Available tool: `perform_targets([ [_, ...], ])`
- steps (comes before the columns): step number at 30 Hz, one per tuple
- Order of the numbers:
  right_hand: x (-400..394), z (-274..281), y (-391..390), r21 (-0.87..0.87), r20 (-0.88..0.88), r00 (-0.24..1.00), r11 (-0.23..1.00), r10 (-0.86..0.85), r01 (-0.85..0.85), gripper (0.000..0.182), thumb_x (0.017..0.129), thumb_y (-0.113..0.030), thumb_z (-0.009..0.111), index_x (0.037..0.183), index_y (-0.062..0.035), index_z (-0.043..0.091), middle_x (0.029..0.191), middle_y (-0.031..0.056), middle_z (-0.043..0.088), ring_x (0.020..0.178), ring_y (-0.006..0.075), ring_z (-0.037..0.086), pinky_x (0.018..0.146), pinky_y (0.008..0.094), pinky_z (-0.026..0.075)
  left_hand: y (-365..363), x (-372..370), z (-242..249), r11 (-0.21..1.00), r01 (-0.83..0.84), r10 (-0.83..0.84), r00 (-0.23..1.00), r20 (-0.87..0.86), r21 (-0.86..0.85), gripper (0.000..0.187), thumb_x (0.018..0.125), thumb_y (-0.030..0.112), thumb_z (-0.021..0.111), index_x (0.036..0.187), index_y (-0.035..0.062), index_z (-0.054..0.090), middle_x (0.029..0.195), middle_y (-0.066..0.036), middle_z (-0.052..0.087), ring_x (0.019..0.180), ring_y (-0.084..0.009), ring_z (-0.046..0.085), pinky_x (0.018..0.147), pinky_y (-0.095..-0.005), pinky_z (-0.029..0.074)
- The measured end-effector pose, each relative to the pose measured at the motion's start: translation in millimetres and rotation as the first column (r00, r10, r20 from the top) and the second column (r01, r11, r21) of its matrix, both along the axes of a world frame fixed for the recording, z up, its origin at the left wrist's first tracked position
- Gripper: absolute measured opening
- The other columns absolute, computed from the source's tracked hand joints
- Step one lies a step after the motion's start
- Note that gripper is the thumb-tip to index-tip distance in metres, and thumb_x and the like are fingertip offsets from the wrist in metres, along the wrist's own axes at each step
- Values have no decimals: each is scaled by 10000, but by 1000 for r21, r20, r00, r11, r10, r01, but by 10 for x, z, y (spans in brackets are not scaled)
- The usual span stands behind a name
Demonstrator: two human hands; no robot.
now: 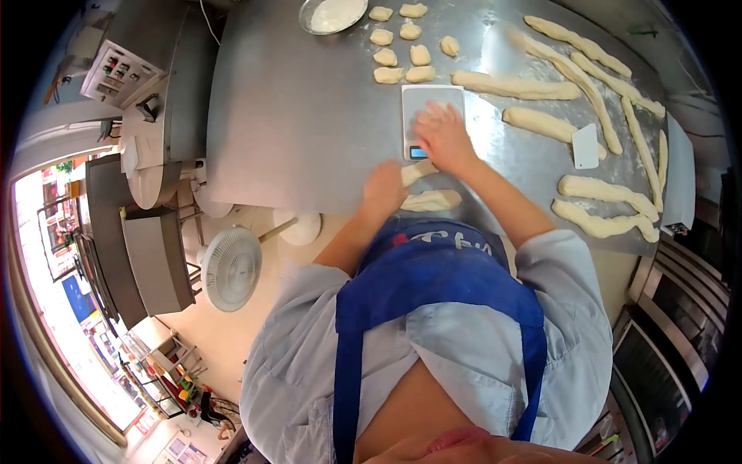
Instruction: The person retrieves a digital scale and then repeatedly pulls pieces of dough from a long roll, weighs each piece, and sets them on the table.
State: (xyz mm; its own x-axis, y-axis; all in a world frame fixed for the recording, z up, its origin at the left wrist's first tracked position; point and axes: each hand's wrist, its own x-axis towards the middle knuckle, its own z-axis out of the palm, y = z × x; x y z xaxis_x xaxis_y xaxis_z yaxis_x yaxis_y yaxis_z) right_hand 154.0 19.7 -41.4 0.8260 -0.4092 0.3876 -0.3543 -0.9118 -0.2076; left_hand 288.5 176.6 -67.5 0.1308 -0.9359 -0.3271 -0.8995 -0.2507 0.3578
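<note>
Steel table (286, 147), floured at right; a fan (232, 268) stands beyond its left edge. Just nearside of the scale (423, 96), a dough strip (420, 171) lies mostly crosswise, right end angled away. The left hand (384, 188) meets its left end; the right hand (443, 134) is over the scale. Blur hides both hands' finger spread and grip.

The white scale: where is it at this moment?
In the head view, the white scale lies on the steel table, right of upper centre, just below the small dough pieces and under the right hand.
</note>
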Motion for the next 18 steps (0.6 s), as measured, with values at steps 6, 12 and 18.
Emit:
perform_targets([
  [6, -180, -273, 584, 521, -108, 967, 841, 232, -144, 396, 718, -182, 744, 1088, -109, 621, 1026, 77, 666, 1082, 281, 609, 1013, 455, 395, 146, -109, -78, 984, -176, 173, 922, -347, 24, 480, 832, 338, 708, 1128, -16, 580, 1116, -191, 651, 1027, -340, 638, 877, -420, 515],
  [12, -496, -74, 373, 810, -218, 975, 551, -37, 202, 338, 719, -144, 706, 1043, -63, 657, 990, 141, 694, 930, 333, 663, 817, 401, 527, 202, -217, -350, 935, -326, 318, 595, -738, 140, 519, 900, 352, 667, 1223, -27, 522, 1101, -161, 668, 996, -241, 649, 837, -339, 506],
  [18, -651, -85, 422, 869, -70, 997, 488, -35, 78, 330, 714, -149, 704, 1020, -40, 651, 998, 175, 684, 950, 357, 653, 846, 419, 520, 114, -165, -384, 836, -415, 455, 157, -877, 359, 471, 900, 304, 658, 1251, 14, 542, 946, -98, 673, 897, -154, 634, 746, -300, 491],
])
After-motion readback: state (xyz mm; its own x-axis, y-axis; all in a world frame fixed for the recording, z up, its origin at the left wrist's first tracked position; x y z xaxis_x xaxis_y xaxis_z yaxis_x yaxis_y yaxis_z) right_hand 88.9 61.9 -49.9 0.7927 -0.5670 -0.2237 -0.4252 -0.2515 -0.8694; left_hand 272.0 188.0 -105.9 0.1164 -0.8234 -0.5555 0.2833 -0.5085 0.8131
